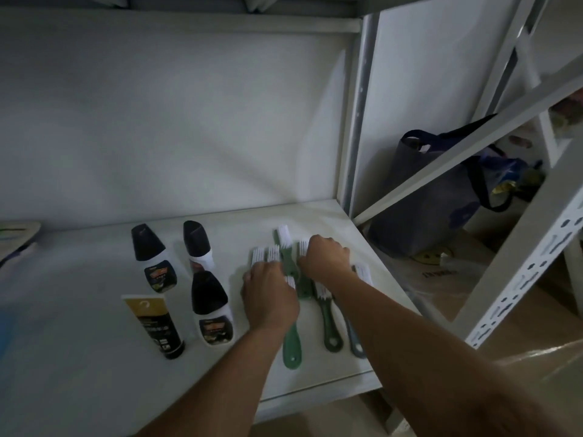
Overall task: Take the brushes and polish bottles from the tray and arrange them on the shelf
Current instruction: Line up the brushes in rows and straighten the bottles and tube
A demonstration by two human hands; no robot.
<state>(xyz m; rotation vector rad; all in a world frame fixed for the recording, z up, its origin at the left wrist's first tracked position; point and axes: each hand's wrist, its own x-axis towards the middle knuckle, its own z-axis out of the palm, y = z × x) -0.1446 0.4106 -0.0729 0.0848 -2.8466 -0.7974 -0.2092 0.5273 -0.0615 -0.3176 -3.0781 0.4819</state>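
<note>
Both hands, left [270,294] and right [325,257], curl over green brushes [291,345]; their handles should be nudged parallel on the shelf [94,357].

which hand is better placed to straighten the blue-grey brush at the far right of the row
Right. The right hand sits on the brush heads at the right side of the row, nearer the blue-grey brush. The left hand rests over the left brushes, beside the polish bottles, and would have to cross over.

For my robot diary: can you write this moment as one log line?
stage: arranging | left hand: on brushes | right hand: on brushes | polish bottles: on shelf
</note>
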